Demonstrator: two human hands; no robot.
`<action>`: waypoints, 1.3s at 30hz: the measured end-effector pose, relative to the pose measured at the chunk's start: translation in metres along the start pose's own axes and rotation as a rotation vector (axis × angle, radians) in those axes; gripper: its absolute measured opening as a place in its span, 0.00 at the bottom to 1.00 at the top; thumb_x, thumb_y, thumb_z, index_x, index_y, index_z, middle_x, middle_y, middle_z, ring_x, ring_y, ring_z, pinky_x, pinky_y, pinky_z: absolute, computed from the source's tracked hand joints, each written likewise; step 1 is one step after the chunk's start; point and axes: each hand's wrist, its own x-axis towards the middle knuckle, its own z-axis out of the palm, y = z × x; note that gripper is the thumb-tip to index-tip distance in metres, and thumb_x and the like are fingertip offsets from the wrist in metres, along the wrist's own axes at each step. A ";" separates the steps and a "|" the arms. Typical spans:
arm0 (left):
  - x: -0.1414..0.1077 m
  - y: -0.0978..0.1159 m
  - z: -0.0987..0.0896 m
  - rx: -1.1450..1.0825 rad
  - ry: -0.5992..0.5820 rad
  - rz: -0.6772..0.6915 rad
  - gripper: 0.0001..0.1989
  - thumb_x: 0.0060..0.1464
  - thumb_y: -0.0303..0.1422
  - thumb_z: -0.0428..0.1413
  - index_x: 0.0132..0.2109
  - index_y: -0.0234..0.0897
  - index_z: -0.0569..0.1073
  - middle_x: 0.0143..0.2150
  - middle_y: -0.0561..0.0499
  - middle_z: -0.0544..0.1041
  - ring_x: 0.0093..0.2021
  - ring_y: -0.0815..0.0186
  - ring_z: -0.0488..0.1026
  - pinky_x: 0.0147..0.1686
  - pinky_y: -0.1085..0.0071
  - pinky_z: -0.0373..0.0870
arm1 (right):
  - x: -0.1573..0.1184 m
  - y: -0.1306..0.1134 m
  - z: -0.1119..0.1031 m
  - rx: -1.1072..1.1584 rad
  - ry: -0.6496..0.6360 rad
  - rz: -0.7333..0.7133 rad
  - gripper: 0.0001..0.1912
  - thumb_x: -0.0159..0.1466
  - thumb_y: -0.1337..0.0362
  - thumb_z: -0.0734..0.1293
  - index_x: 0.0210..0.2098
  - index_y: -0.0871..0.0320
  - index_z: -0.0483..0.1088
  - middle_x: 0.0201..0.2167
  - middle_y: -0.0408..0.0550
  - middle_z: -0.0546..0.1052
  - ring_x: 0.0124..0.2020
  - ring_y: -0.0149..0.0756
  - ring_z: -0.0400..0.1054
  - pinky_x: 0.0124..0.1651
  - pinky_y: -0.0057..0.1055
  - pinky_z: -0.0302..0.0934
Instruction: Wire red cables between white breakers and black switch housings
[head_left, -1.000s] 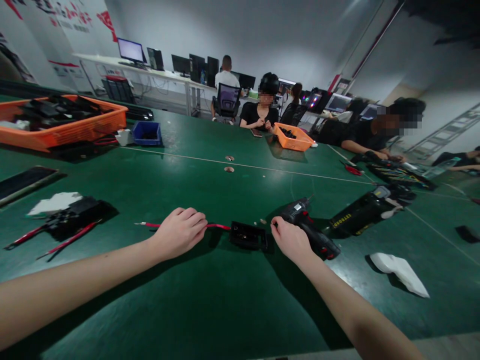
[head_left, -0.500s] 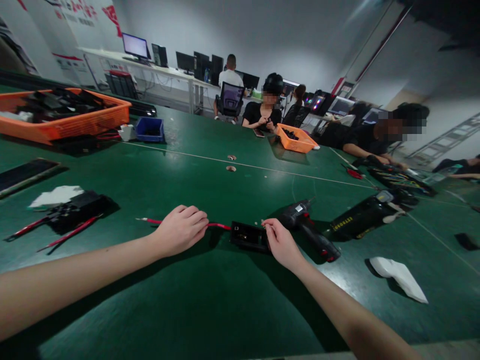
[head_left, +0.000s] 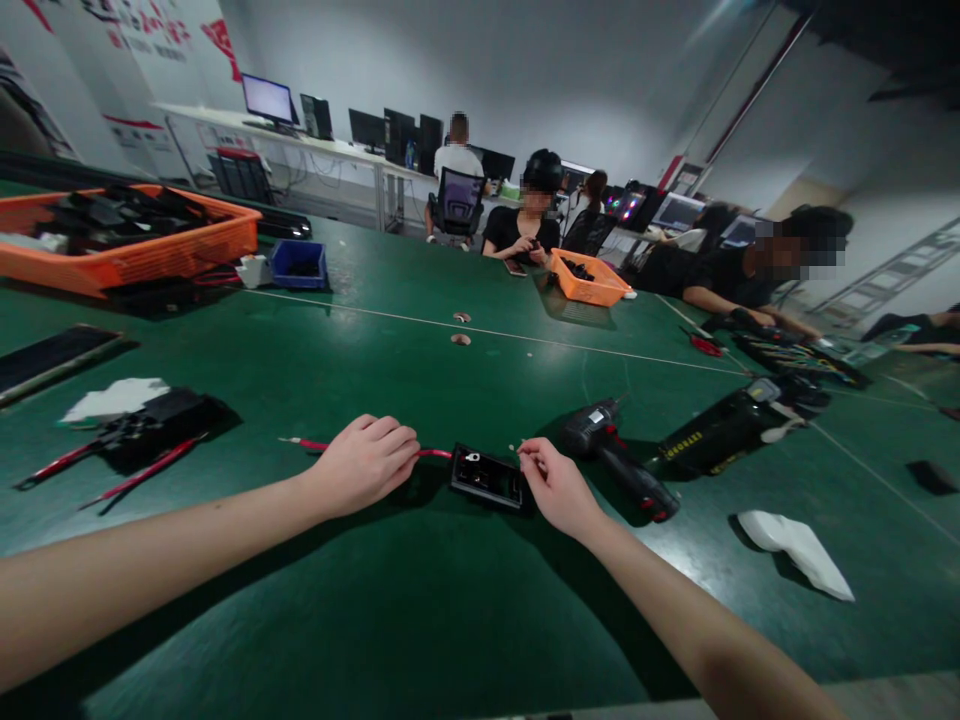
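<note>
My left hand (head_left: 369, 458) is closed around a red cable (head_left: 435, 453). The cable's bare metal end sticks out to the left of the hand, and its other end enters a small open black box (head_left: 487, 480). Inside the box, a metal ring terminal (head_left: 472, 457) shows near the left end. At the box's right end my right hand (head_left: 555, 480) has its fingertips pinched together over the upper corner. Whatever they hold is hidden or too small to name. Tiny pale bits lie on the green table (head_left: 420, 610) beside those fingertips.
A power drill (head_left: 619, 450) and a black cylindrical tool (head_left: 735, 425) lie to the right, with a white wrapped piece (head_left: 795, 550) nearer. On the left are a black part with red leads (head_left: 161, 425), a blue bin (head_left: 298, 264) and an orange basket (head_left: 150, 250). Co-workers sit across the table.
The black box has tipped and shifted slightly left, and the ring terminal inside shows more clearly. My right hand has moved a little left, its fingers more curled. The left hand keeps the cable.
</note>
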 end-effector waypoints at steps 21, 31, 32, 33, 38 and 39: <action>0.000 0.001 -0.002 -0.004 0.004 -0.017 0.08 0.63 0.32 0.52 0.43 0.37 0.77 0.42 0.47 0.78 0.42 0.61 0.72 0.37 0.64 0.62 | 0.029 -0.046 0.018 -0.137 -0.111 -0.120 0.12 0.74 0.59 0.55 0.48 0.58 0.65 0.36 0.48 0.80 0.35 0.37 0.74 0.37 0.31 0.62; 0.001 0.000 -0.002 0.021 -0.022 0.006 0.10 0.64 0.32 0.51 0.42 0.37 0.77 0.43 0.47 0.79 0.41 0.61 0.72 0.37 0.63 0.64 | 0.034 -0.037 0.000 -0.309 -0.102 -0.171 0.11 0.73 0.62 0.57 0.49 0.58 0.67 0.35 0.48 0.80 0.36 0.38 0.75 0.38 0.30 0.61; 0.002 0.000 -0.002 0.022 -0.021 0.006 0.10 0.64 0.32 0.51 0.42 0.37 0.77 0.43 0.47 0.79 0.41 0.61 0.72 0.37 0.63 0.64 | 0.034 -0.038 -0.001 -0.333 -0.107 -0.181 0.12 0.73 0.62 0.57 0.50 0.58 0.67 0.36 0.48 0.80 0.36 0.38 0.75 0.38 0.30 0.62; 0.002 0.000 -0.002 0.023 -0.020 0.005 0.10 0.64 0.31 0.51 0.42 0.37 0.77 0.43 0.47 0.79 0.41 0.61 0.72 0.37 0.63 0.64 | 0.034 -0.038 -0.002 -0.357 -0.115 -0.193 0.12 0.73 0.61 0.56 0.50 0.58 0.67 0.36 0.48 0.80 0.36 0.38 0.76 0.37 0.30 0.62; 0.002 0.000 -0.002 0.011 -0.022 0.003 0.10 0.64 0.31 0.51 0.43 0.37 0.77 0.43 0.47 0.79 0.41 0.61 0.72 0.37 0.63 0.64 | 0.032 -0.041 -0.006 -0.412 -0.101 -0.252 0.13 0.73 0.62 0.56 0.50 0.59 0.69 0.42 0.50 0.80 0.40 0.38 0.75 0.40 0.32 0.65; 0.002 0.000 -0.002 0.008 -0.022 0.005 0.10 0.64 0.32 0.52 0.43 0.37 0.77 0.44 0.47 0.79 0.42 0.61 0.72 0.37 0.63 0.64 | 0.032 -0.042 -0.006 -0.411 -0.081 -0.273 0.13 0.73 0.62 0.57 0.50 0.59 0.70 0.44 0.51 0.79 0.41 0.38 0.75 0.41 0.32 0.65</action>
